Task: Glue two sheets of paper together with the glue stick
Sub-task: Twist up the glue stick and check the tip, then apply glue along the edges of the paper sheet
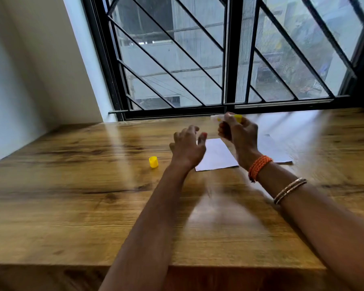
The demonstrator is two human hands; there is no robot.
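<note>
- My right hand (239, 133) is up above the worktop (72, 185). Its fingers are curled tight around the glue stick (229, 118).
- The glue stick pokes out of the top of my fist. I can see a yellow bit on one side and a pale, blurry bit on the other. I cannot tell which end is the glue.
- My left hand (187, 148) holds nothing. Its fingers are spread a little and bent, and they point away from me.
- My left hand is over the left edge of a white sheet of paper (216, 156). I cannot tell if it is touching the paper or just floating above it.
- That sheet lies flat on the worktop, between my two hands.
- A second white sheet (275, 152) lies flat to the right of it. My right wrist hides part of it, so I cannot tell if the two sheets touch.
- The small yellow cap (153, 162) stands by itself on the worktop, to the left of my left hand and not touching it.
- I have an orange band (259, 166) on my right wrist and shiny bangles (289, 190) a bit lower on that arm.
- The picture is blurry around my hands.
</note>
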